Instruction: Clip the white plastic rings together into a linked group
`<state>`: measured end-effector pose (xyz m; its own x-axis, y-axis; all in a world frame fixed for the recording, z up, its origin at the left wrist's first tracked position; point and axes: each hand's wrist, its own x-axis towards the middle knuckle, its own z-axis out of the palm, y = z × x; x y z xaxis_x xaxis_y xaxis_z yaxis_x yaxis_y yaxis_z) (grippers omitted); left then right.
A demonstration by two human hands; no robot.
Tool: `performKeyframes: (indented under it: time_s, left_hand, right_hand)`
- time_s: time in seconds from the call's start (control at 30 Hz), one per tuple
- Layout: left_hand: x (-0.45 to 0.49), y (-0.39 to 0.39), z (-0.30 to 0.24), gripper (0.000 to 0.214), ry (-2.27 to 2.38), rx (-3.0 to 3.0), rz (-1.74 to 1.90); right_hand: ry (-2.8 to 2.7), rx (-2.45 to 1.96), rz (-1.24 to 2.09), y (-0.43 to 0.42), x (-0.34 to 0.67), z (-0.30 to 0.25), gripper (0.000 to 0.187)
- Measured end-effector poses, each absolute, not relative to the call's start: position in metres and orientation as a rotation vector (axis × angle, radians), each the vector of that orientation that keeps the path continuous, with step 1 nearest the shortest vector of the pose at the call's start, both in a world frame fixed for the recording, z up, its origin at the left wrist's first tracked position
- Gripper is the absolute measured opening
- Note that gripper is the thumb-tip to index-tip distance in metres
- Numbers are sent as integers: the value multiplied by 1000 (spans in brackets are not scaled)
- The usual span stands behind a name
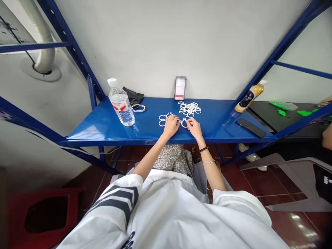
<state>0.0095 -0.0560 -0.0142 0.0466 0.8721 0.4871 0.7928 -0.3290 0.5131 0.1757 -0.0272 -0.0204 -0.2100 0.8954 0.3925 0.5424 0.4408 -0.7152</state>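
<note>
Pale wall (142,41) behind, blue surface (218,119) in front, and from where I stand all the work sits in the middle, below a propped phone (180,89). White rings lie there: a loose pile (190,110) just beyond the right hand (194,127), and a smaller group (162,120) beside and partly under the left hand (171,126). One ring (182,125) lies between the two hands.

For fine handling like this, I'd let the left hand steady its group lightly and leave the precise work to the right, pinching close to the part being worked rather than out on the far side of a loop. Thin rings would probably skate on that glossy top, so low, gentle movements should serve best.

As for the grip, the right one is narrow, thumb and fingertips seeming to pinch that ring by its right-hand edge, so the loop lies to their left, toward the other hand. The left is palm down over its group; whether it pinches anything, I cannot tell.
</note>
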Motion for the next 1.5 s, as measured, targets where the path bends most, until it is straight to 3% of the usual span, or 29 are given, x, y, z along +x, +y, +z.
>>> performKeyframes:
  time_s: [0.47, 1.03, 1.5]
  left_hand:
    - [53, -58, -14, 34, 1437, 1692, 1506]
    - [42, -55, -24, 13, 1287, 1411, 1525]
    - [42, -53, -24, 12, 1291, 1367, 1536]
  right_hand:
    - [-1669, -1194, 678, -24, 177, -27, 28]
    - [-1518, -1009, 924, -20, 178, -28, 37]
    - [-1533, -883, 1131, -21, 178, -22, 41]
